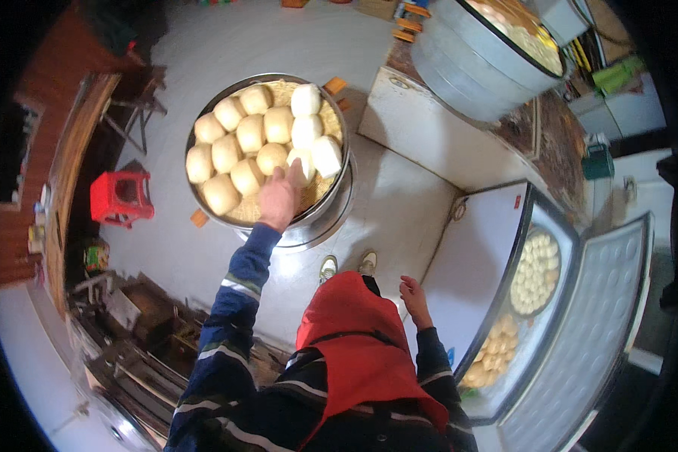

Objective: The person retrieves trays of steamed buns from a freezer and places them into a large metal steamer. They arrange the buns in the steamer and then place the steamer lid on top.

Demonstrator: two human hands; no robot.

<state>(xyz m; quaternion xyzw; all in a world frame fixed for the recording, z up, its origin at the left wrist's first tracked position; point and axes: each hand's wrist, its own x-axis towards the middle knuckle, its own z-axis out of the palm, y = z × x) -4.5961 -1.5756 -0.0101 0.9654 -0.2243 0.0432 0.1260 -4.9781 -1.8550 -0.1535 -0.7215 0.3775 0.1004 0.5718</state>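
Before me stands a round metal steamer pot point(344, 148) lined with a woven mat point(247, 210). Several steamed buns point(250, 133) sit on it in rows, most of them tan, with whiter buns point(307, 131) along the right side. My left hand point(279, 199) reaches over the near rim, its fingertips touching a pale bun point(301, 164); whether they grip it is hidden. Low at my right side, beside the chest freezer point(474, 254), hangs my right hand point(416, 300). It holds nothing, and its fingers are loosely bent and apart.
The freezer's lid point(587, 322) is up; inside lie a round tray of pale dough pieces point(535, 274) and a heap of tan food point(494, 353). A large metal steamer point(474, 68) stands on the counter. At left are a red plastic stool point(121, 198) and a wooden table point(73, 169).
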